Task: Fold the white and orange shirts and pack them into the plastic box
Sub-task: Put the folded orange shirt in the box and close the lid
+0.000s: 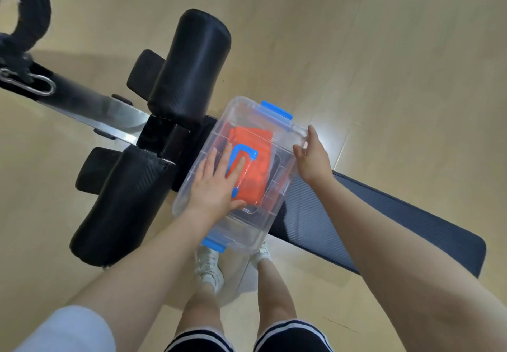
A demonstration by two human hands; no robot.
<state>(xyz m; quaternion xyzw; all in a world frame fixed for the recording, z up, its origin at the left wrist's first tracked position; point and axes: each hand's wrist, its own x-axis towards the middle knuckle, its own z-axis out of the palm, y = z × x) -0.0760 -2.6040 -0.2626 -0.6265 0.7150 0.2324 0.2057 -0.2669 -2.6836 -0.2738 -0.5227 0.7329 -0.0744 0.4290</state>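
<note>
Clear plastic is pressed under the left hand [216, 184], whose fingers lie flat and spread on the lid [247, 143] of the box [192, 187]. The right hand [312, 156] is curled over the lid's right edge, gripping it near a blue latch [277, 111]. A second blue latch [214, 243] is seen at the box's near end, and a blue handle [244, 151] lies flat on the lid beside the left fingers. Through the lid, the folded orange shirt [258, 159] is seen inside the box. The white shirt cannot be made out; it may lie beneath the orange one. The box rests across a black bench [384, 214], its near end overhanging the bench above the person's shoes. Two black padded rollers [189, 68] stand to the left, on a pale wooden floor [384, 49].

Judged from this, the lid is being closed. If one side is pressed harder, the overhanging box could tip off the bench, or cloth could be pinched under the rim, stopping the latches.
</note>
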